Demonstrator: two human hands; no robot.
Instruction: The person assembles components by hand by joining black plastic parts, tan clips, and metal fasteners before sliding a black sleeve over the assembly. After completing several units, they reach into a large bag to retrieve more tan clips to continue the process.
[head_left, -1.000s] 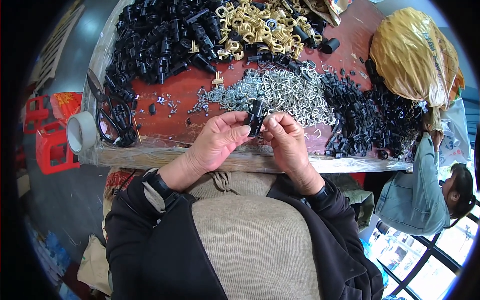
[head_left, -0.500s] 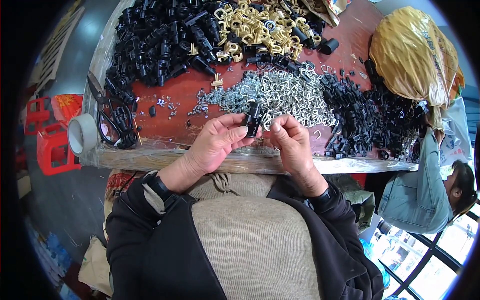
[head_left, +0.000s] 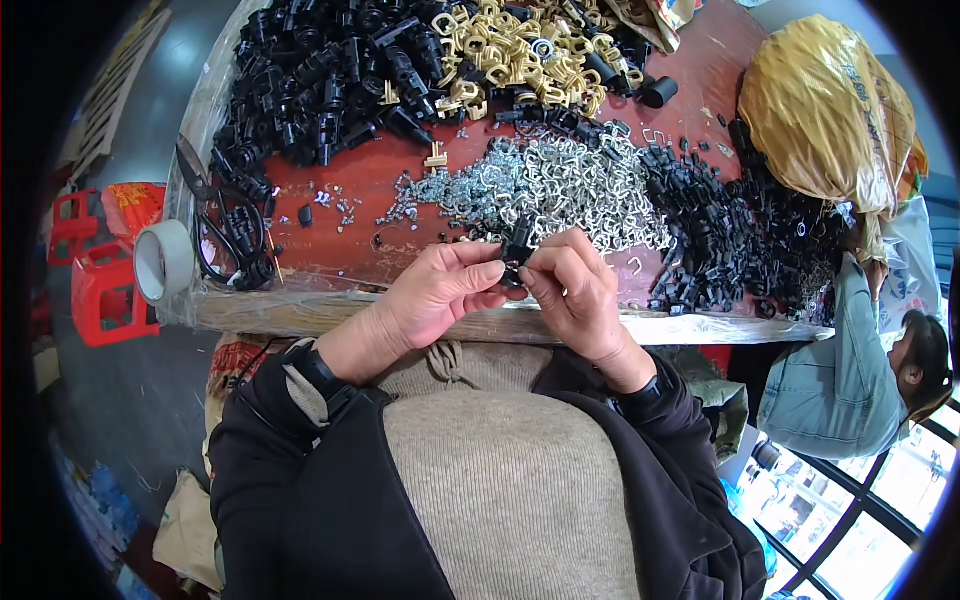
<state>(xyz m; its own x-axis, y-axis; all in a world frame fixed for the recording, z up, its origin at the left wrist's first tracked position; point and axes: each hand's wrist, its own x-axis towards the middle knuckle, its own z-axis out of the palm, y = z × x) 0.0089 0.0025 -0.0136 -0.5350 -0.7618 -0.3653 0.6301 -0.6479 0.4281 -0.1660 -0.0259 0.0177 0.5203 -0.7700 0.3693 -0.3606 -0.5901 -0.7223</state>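
So, the left hand (head_left: 432,295) pinches the black part (head_left: 517,240) between both hands; the right hand (head_left: 580,300) bunches fingertips at its lower end, grip unclear, silvery clips (head_left: 590,185) heaped just beyond.

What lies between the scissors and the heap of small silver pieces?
In the head view, red tabletop separates the scissors from the silver heap, with a small black piece and scattered tiny bits on it.

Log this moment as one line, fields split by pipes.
left hand: holds black part | right hand: at its near end, grip unclear | beyond: metal clips | far left: scissors, tape
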